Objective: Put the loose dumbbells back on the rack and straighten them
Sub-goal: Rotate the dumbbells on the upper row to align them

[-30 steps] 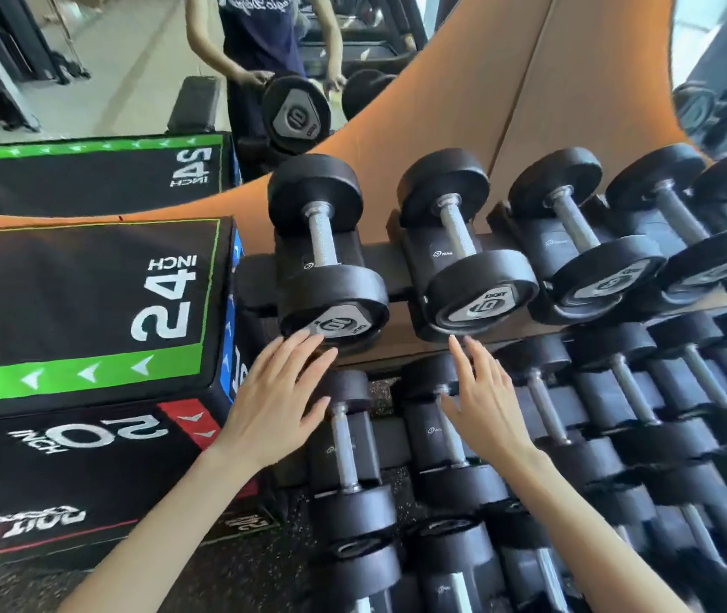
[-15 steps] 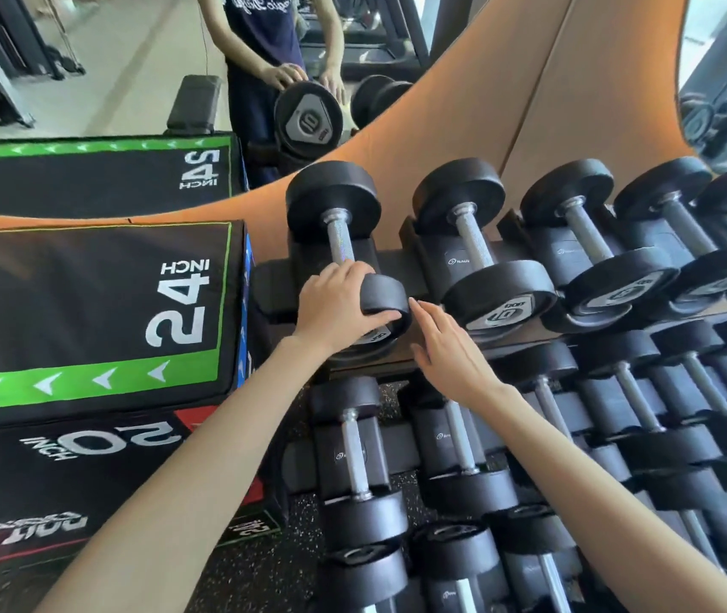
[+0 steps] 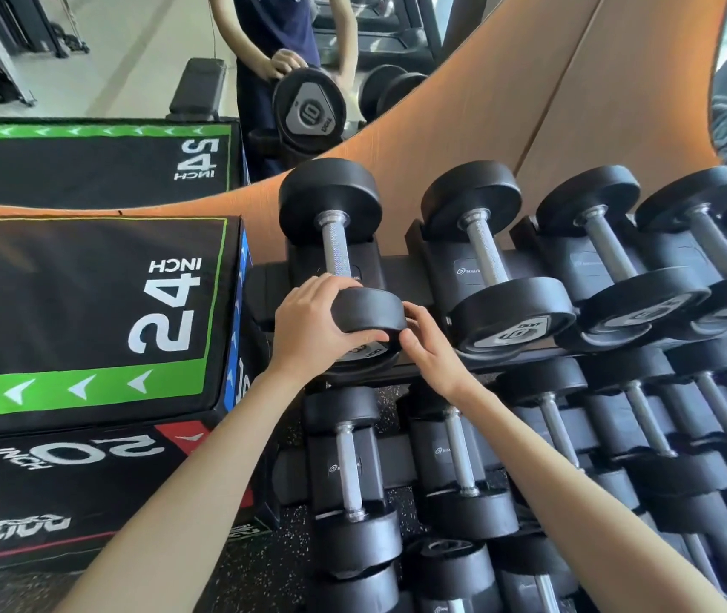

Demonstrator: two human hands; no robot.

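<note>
The leftmost black dumbbell (image 3: 335,254) lies in the top-tier cradle of the rack (image 3: 414,274), its steel handle pointing away from me. My left hand (image 3: 313,331) wraps the left side of its near head. From the right, my right hand (image 3: 430,351) presses its fingers against that same head. Beside it sits a second dumbbell (image 3: 492,267) marked 10, and more dumbbells (image 3: 618,267) fill the tier to the right. The lower tiers hold several smaller dumbbells (image 3: 348,475).
A black plyo box (image 3: 87,311) marked 24 INCH stands tight against the rack's left end. A mirror (image 3: 131,59) behind shows a person's reflection with the dumbbell. An orange wood panel (image 3: 552,104) rises behind the rack.
Both hands rose from below the top tier onto the leftmost dumbbell's near head. The left hand closed over it first, then the right hand came against its right side.
</note>
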